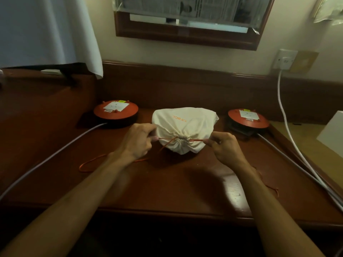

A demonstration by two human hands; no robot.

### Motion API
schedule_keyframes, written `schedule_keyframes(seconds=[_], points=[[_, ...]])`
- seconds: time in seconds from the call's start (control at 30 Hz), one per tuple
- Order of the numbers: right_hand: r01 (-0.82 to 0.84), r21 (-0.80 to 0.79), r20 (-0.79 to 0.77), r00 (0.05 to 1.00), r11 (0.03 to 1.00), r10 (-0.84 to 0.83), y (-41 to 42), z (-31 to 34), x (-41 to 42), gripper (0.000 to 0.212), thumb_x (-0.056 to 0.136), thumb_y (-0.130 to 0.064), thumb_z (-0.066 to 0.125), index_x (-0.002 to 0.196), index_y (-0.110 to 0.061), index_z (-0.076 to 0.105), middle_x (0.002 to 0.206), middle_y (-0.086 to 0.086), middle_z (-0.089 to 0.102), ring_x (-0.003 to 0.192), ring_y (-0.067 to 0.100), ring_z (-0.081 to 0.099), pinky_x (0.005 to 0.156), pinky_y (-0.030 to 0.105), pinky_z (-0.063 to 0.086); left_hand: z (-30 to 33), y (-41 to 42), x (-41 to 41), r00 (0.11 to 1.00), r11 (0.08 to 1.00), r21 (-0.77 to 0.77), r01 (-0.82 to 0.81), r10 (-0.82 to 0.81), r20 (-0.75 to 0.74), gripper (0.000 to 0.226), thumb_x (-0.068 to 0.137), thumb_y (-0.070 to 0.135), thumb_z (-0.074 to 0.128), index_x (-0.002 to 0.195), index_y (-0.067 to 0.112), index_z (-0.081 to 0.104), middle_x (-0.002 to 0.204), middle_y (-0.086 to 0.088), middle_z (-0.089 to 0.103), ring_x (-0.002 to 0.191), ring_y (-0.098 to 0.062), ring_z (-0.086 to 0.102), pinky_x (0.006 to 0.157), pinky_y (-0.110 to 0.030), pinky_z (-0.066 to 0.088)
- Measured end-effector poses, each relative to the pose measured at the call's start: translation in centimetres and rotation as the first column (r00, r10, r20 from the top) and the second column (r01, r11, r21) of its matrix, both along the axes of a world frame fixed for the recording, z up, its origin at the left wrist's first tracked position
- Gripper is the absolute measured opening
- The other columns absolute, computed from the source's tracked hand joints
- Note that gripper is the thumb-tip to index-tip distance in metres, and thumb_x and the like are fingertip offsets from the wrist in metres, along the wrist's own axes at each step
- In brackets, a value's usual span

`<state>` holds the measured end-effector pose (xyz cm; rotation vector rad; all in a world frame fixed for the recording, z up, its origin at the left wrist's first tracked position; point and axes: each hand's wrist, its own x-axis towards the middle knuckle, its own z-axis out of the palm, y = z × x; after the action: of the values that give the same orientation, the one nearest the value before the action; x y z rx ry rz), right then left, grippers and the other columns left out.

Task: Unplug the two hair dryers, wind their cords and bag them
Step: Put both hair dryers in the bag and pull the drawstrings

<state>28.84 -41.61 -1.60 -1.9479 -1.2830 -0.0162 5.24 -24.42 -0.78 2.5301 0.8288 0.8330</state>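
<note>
Dark wooden desk [167, 182] carries my white drawstring bag [182, 125] mid-surface toward the back edge, gathered mouth facing me, long axis left-right, my left hand [136, 143] and right hand [225, 147] each pinching the orange drawstring [168, 140], two red cord reels [116, 110] flanking it, bare wood along the front edge.

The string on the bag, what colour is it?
Orange. The string shows best in the head view, pulled tight at the neck of the white bag.

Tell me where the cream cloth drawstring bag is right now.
In the head view the cream cloth drawstring bag sits mid-desk between two round red socket reels, its orange cord pulled by left hand and right hand.
</note>
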Motion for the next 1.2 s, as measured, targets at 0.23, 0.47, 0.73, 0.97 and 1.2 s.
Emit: schedule_keyframes(seconds=[0.23,0.47,0.73,0.97,1.2], points=[[-0.041,0.028,-0.126,0.991,0.999,0.045,-0.8,-0.6,-0.9,0.031,0.093,-0.025,0.07,0.069,-0.006,0.066,0.061,0.016,0.062,0.051,0.023,0.049,0.053,0.032,0.038,-1.2,-3.2,0.3,0.966,0.991,-0.117,-0.07,0.038,-0.255,0.021,0.098,0.05,0.059,0.099,0.029,0.06,0.101,0.011,0.065,0.094,-0.015,0.063,0.076,-0.037,0.051],[-0.139,-0.025,-0.102,0.985,0.99,0.136,-1.7,2.0,-2.0,0.022,0.094,-0.026,0.069,0.079,-0.011,0.075,0.066,0.004,0.068,0.062,0.016,0.064,0.056,0.033,0.047,-4.2,-4.9,2.9,0.983,0.974,-0.224,0.029,-0.068,-0.168,0.044,0.092,0.042,0.072,0.121,0.021,0.047,0.106,-0.002,0.068,0.096,-0.022,0.065,0.077,-0.029,0.051],[-0.005,-0.054,-0.082,0.997,0.999,0.001,-3.5,-0.7,-0.5,0.018,0.092,-0.025,0.07,0.078,-0.016,0.076,0.068,0.003,0.07,0.065,0.025,0.065,0.063,0.044,0.056,-2.6,-2.9,-0.1,0.991,0.976,-0.175,0.13,-0.127,0.03,0.026,0.095,0.035,0.071,0.072,0.024,0.07,0.068,0.006,0.067,0.058,-0.005,0.057,0.053,-0.017,0.039],[0.048,-0.227,0.009,0.999,0.973,-0.047,-4.2,-1.2,-0.4,0.025,0.095,-0.027,0.066,0.071,-0.021,0.066,0.069,0.001,0.066,0.068,0.021,0.063,0.068,0.05,0.056,-1.2,-3.7,-0.7,0.987,0.988,-0.025,0.15,-0.151,-0.059,0.017,0.097,0.026,0.068,0.089,0.016,0.08,0.062,0.02,0.056,0.057,-0.004,0.055,0.057,-0.029,0.042],[-0.247,-0.304,-0.196,0.961,0.92,0.193,-9.7,5.8,-1.6,0.027,0.097,-0.033,0.061,0.077,-0.017,0.069,0.059,-0.005,0.057,0.05,0.008,0.052,0.051,0.02,0.042,3.7,-5.0,-5.1,0.968,0.969,0.05,0.243,-0.239,-0.07,0.025,0.095,0.035,0.07,0.077,0.019,0.075,0.065,0.011,0.065,0.063,-0.011,0.061,0.054,-0.025,0.043]])
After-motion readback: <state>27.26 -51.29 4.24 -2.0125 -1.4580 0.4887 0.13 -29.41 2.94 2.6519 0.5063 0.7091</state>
